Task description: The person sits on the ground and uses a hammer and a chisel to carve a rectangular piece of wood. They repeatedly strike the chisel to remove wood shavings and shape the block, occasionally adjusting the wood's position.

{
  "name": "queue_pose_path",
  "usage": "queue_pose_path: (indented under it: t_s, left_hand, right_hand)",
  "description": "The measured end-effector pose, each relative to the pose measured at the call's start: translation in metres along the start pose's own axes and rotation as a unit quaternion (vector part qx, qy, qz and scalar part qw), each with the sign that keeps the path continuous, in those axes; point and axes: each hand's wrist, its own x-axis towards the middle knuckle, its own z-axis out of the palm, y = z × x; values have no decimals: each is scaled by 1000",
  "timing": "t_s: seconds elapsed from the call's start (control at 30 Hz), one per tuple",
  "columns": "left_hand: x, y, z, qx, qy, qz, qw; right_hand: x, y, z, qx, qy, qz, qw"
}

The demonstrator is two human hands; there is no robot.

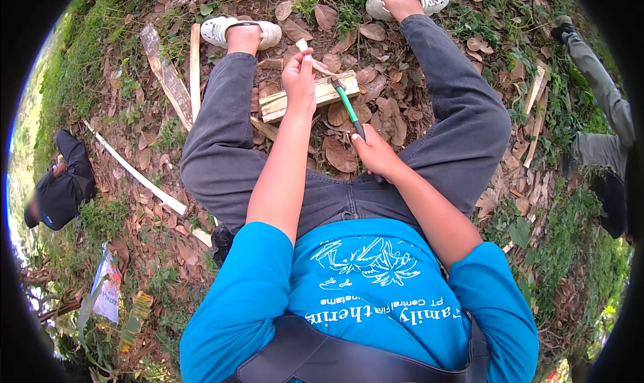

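Left hand (299, 77) at wooden block's (326, 95) far side, fingers pinching pale stick (322, 67), long axis slanting toward block's right end. Right hand (377, 152) block's near side, fingers clamped round green-black tool (347, 105), pointing away toward block.

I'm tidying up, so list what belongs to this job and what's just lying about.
In use:
- pale wood piece, left hand
- green-handled tool, right hand
- wooden block by the tool

Seemingly lying about:
- long pale strip
- rough board
- white bag
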Motion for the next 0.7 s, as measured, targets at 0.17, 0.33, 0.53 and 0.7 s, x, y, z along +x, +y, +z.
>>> queue_pose_path:
  t_s: [0.17,0.33,0.53,0.7]
  left_hand:
    - [28,118,101,-84,-106,149,979]
    - [49,145,72,397,-82,325,854]
    - [-12,86,-59,808,-104,-62,576]
    - [-48,41,-83,788,-68,159,591]
  right_hand:
    - [1,6,-5,22,2,-10,1000]
    - [-2,3,-2,24,9,-32,999]
    - [8,11,10,13,8,-35,999]
    - [13,5,9,45,-7,-34,998]
